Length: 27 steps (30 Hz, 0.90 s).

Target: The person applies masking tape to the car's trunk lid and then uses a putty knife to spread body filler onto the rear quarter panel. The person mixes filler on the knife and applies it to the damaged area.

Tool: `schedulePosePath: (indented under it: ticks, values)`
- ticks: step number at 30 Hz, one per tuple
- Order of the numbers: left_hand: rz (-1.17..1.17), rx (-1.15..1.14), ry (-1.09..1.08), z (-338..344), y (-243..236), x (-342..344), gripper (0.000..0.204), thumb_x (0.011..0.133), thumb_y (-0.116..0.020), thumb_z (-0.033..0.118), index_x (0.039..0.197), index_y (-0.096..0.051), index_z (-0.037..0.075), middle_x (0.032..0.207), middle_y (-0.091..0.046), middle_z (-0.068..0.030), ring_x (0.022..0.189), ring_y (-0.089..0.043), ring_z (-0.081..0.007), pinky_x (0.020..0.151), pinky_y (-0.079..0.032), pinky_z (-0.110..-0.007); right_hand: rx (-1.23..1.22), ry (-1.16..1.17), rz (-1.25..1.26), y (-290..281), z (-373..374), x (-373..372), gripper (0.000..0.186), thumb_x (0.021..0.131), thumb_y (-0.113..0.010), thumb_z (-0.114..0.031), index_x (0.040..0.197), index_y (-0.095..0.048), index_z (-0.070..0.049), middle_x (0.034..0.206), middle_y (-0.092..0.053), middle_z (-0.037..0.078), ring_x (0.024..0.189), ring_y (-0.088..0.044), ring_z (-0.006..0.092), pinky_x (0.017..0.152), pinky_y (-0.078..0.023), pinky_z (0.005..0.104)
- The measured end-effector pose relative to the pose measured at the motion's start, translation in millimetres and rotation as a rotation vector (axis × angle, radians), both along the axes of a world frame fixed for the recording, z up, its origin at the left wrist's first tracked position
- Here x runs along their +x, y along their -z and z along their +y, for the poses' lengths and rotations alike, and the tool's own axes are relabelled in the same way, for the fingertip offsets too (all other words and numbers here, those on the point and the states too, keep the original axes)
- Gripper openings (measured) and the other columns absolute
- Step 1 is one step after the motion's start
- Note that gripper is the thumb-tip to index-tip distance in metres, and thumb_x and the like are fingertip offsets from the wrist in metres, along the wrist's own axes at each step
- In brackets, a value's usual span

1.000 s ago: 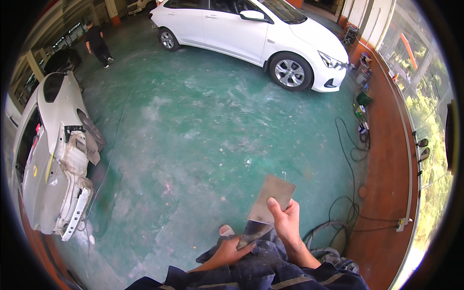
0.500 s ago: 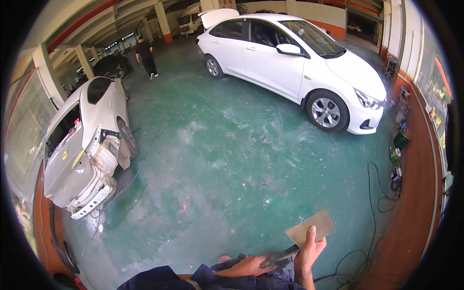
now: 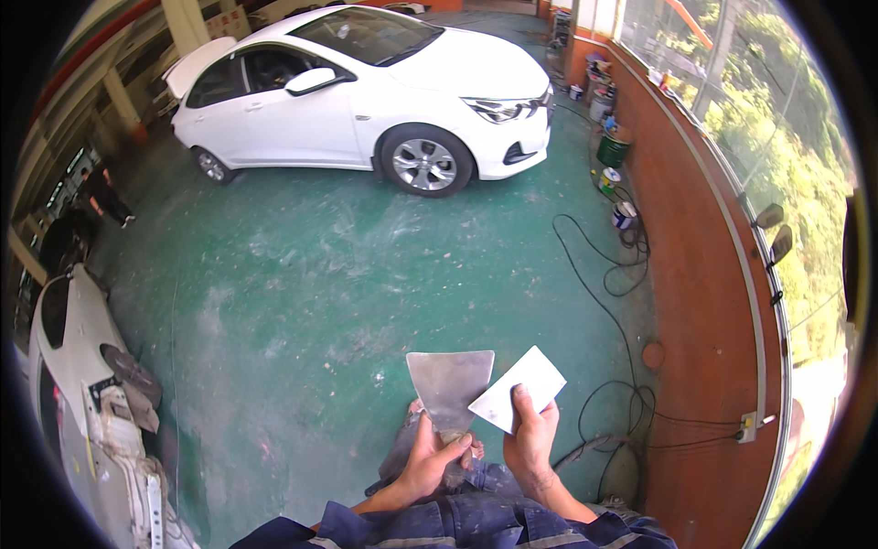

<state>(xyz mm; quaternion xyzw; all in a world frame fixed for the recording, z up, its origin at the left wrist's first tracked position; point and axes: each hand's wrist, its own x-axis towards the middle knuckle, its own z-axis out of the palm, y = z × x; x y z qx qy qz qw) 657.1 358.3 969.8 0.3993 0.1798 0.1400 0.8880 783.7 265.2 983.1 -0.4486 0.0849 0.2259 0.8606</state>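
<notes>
My left hand [image 3: 424,465] is closed round the handle of a putty knife [image 3: 450,380]. Its wide, flared grey metal blade points away from me and lies nearly face-on. In my right hand [image 3: 532,444] is a thin, flat, off-white rectangular spreader [image 3: 540,369], pinched with the thumb on top. The spreader is tilted, and its left corner comes close to the blade's right edge; whether they touch I cannot tell. Most of the putty knife's handle is hidden by my left fingers.
A white car [image 3: 302,128] stands ahead on the green floor [image 3: 347,265]. At left is a partly stripped car [image 3: 78,366]. A black cable [image 3: 604,302] trails along the orange wall [image 3: 704,366], near paint cans [image 3: 624,215]. Another person [image 3: 108,194] is far left.
The view has swung to the right, so both cars sit further left. My left hand has raised the putty knife and turned its blade outward, beside the spreader.
</notes>
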Motion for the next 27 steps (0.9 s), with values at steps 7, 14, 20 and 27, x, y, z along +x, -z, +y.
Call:
schedulePosePath:
  ticks: [7,14,20,27]
  values:
    - [0.057,0.113,0.18,6.6,28.0,123.4,0.035,0.095,-0.062,-0.001,0.126,-0.045,0.001,0.092,-0.062,-0.0102,0.066,-0.057,-0.0142,0.06,-0.048,-0.03,-0.001,0.286,-0.018,14.8,4.0,114.2,0.023,0.097,-0.062,-0.008,0.118,-0.058,0.001,0.109,-0.067,0.008,0.097,-0.066,0.0181,0.086,-0.054,0.0355]
    - [0.294,0.162,0.477,50.1,57.1,298.9,0.021,0.097,-0.068,0.017,0.11,-0.07,0.001,0.077,-0.063,0.0005,0.065,-0.055,-0.0074,0.06,-0.042,-0.023,-0.137,0.583,-0.044,66.6,2.8,304.0,0.022,0.102,-0.059,-0.017,0.118,-0.058,-0.002,0.103,-0.067,0.004,0.087,-0.065,0.0156,0.073,-0.053,0.0321]
    - [0.437,0.347,0.467,132.7,64.7,476.0,0.026,0.097,-0.066,0.022,0.109,-0.071,-0.001,0.077,-0.064,-0.0016,0.064,-0.056,-0.0094,0.057,-0.045,-0.026,-1.46,0.017,-0.183,179.2,-75.7,446.7,0.032,0.099,-0.056,-0.028,0.111,-0.066,0.0,0.1,-0.07,0.014,0.092,-0.066,0.0251,0.083,-0.053,0.0384]
    - [0.539,0.373,0.486,181.0,97.2,666.5,0.025,0.092,-0.074,0.027,0.098,-0.067,0.004,0.073,-0.061,-0.0009,0.06,-0.055,-0.0088,0.054,-0.046,-0.027,-1.285,-0.723,0.037,208.1,-90.7,538.0,0.04,0.097,-0.059,-0.035,0.108,-0.073,0.001,0.102,-0.075,0.016,0.095,-0.073,0.0282,0.085,-0.057,0.0379]
